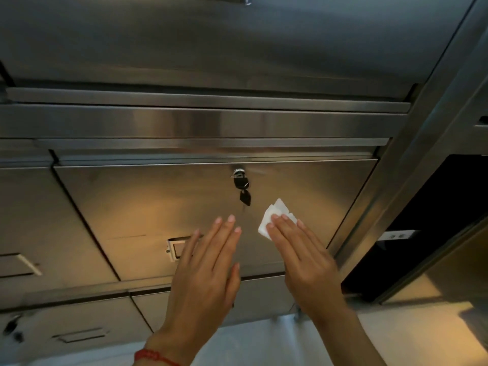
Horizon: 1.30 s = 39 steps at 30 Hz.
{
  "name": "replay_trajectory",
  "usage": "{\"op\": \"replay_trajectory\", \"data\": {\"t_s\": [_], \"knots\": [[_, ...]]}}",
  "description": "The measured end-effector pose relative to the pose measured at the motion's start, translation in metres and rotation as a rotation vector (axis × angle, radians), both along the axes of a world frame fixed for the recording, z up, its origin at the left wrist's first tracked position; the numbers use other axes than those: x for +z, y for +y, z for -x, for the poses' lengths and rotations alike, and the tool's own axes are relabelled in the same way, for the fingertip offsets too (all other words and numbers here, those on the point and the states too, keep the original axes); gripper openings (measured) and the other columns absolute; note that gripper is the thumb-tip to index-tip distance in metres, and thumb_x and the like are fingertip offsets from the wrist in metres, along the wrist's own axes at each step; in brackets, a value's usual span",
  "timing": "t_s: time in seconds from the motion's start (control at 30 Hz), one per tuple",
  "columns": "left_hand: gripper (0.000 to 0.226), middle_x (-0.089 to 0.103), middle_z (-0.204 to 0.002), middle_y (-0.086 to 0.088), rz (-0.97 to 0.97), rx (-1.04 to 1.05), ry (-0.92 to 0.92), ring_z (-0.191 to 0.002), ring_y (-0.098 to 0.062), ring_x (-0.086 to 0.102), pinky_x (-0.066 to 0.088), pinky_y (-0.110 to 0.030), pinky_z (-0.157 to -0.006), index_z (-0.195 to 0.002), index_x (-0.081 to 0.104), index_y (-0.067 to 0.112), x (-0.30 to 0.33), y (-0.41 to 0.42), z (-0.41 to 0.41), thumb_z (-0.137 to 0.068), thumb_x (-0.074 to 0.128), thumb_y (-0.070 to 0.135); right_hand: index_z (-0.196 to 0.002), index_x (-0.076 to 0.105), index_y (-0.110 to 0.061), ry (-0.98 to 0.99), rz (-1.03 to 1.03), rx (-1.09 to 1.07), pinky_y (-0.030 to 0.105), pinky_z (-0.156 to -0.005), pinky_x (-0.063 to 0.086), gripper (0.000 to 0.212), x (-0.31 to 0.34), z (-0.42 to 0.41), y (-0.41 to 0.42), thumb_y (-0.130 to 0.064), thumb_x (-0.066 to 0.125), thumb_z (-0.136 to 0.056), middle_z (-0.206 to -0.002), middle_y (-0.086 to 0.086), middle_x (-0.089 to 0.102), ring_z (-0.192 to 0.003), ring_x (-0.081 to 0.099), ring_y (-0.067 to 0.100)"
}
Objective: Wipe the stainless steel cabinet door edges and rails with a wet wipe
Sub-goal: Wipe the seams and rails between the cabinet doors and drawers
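A stainless steel cabinet door (132,207) fills the middle of the view, with a lock and hanging black key (241,186) near its top edge and a recessed handle (175,247) low on its face. My right hand (303,254) presses a folded white wet wipe (274,217) flat against the door, right of the key, fingers straight. My left hand (208,268) lies beside it with straight fingers spread over the door, next to the handle. A horizontal steel rail (200,122) runs above the door.
Another steel door (31,223) with its own handle stands to the left, and lower doors (79,320) sit beneath. A vertical steel post (412,165) borders the door on the right, beside a dark open compartment (422,228). A larger steel panel (211,40) hangs above.
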<state>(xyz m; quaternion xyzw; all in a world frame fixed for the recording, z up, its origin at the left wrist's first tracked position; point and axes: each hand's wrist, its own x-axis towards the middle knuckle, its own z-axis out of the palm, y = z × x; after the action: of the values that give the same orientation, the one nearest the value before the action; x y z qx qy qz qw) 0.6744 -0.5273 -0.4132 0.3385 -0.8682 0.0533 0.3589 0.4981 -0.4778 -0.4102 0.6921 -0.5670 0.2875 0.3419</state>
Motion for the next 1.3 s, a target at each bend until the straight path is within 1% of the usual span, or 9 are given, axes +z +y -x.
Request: {"op": "replay_trajectory", "data": {"t_s": [0.1,0.3,0.43,0.53,0.63,0.73,1.0,1.1,1.3], "knots": [[0.048,0.049,-0.135,-0.01,0.008,-0.025,-0.023,-0.126,-0.024,0.045,0.041,-0.05,-0.1,-0.129,0.05,0.005,-0.006,-0.003,-0.018,-0.085,0.043,0.024,-0.113,0.066,-0.001,0.025,-0.022,0.005,0.045,-0.095,0.047,0.036,-0.004,-0.024,0.004,-0.004,0.032,-0.099,-0.119,0.015,0.063,-0.113,0.059,0.025],[0.047,0.054,-0.13,-0.011,0.075,-0.082,0.011,-0.12,-0.026,0.051,0.046,-0.055,-0.092,-0.125,0.05,0.005,-0.018,-0.01,-0.051,-0.084,0.059,0.024,-0.118,0.057,-0.004,0.03,-0.037,0.05,0.042,-0.101,0.04,0.03,-0.019,-0.076,0.006,-0.009,0.048,-0.09,-0.121,0.014,0.061,-0.119,0.052,0.022],[0.042,0.054,-0.13,-0.01,0.056,-0.097,0.019,-0.122,-0.025,0.05,0.043,-0.049,-0.098,-0.126,0.049,0.007,-0.022,-0.015,-0.071,-0.088,0.045,0.024,-0.12,0.056,-0.004,-0.007,-0.069,0.097,0.04,-0.102,0.043,0.028,-0.033,-0.101,0.008,-0.009,0.037,-0.1,-0.124,0.013,0.059,-0.12,0.054,0.024],[0.041,0.054,-0.131,-0.01,0.021,-0.112,0.021,-0.124,-0.026,0.048,0.034,-0.045,-0.099,-0.125,0.051,0.006,-0.029,-0.014,-0.08,-0.088,0.041,0.022,-0.12,0.056,-0.004,0.001,-0.09,0.111,0.039,-0.105,0.038,0.028,-0.043,-0.114,0.008,-0.007,0.043,-0.095,-0.124,0.013,0.06,-0.122,0.052,0.023],[0.04,0.059,-0.125,-0.011,0.024,-0.104,0.035,-0.118,-0.027,0.054,0.039,-0.05,-0.099,-0.118,0.06,0.003,-0.04,-0.012,-0.088,-0.087,0.043,0.021,-0.12,0.056,-0.004,-0.003,-0.098,0.121,0.039,-0.104,0.039,0.03,-0.051,-0.122,0.006,-0.007,0.032,-0.101,-0.122,0.012,0.061,-0.12,0.054,0.023],[0.035,0.063,-0.118,-0.015,0.059,-0.073,0.069,-0.109,-0.031,0.06,0.046,-0.057,-0.09,-0.111,0.064,-0.001,-0.052,-0.011,-0.094,-0.086,0.052,0.02,-0.12,0.056,-0.004,-0.011,-0.131,0.15,0.038,-0.104,0.039,0.032,-0.059,-0.128,0.004,-0.009,0.03,-0.102,-0.122,0.012,0.062,-0.12,0.054,0.022],[0.034,0.065,-0.112,-0.018,0.099,0.01,0.037,-0.105,-0.033,0.061,0.043,-0.058,-0.087,-0.106,0.066,-0.004,-0.075,-0.014,-0.099,-0.083,0.049,0.016,-0.116,0.062,-0.001,-0.043,-0.124,0.175,0.037,-0.104,0.04,0.032,-0.087,-0.131,-0.007,-0.019,0.059,-0.09,-0.12,0.014,0.062,-0.119,0.055,0.022],[0.029,0.065,-0.11,-0.019,0.094,0.039,0.027,-0.103,-0.034,0.062,0.045,-0.06,-0.085,-0.105,0.066,-0.004,-0.087,-0.015,-0.099,-0.085,0.06,0.017,-0.115,0.062,-0.001,-0.044,-0.124,0.191,0.038,-0.104,0.039,0.032,-0.101,-0.129,-0.012,-0.016,0.063,-0.087,-0.12,0.015,0.063,-0.12,0.052,0.022],[0.03,0.065,-0.112,-0.019,0.087,0.067,-0.006,-0.103,-0.034,0.062,0.046,-0.06,-0.083,-0.106,0.066,-0.003,-0.116,-0.019,-0.102,-0.088,0.055,0.019,-0.111,0.065,0.0,-0.051,-0.119,0.224,0.037,-0.101,0.041,0.038,-0.13,-0.13,-0.022,-0.007,0.076,-0.075,-0.117,0.015,0.064,-0.116,0.056,0.023]]}}
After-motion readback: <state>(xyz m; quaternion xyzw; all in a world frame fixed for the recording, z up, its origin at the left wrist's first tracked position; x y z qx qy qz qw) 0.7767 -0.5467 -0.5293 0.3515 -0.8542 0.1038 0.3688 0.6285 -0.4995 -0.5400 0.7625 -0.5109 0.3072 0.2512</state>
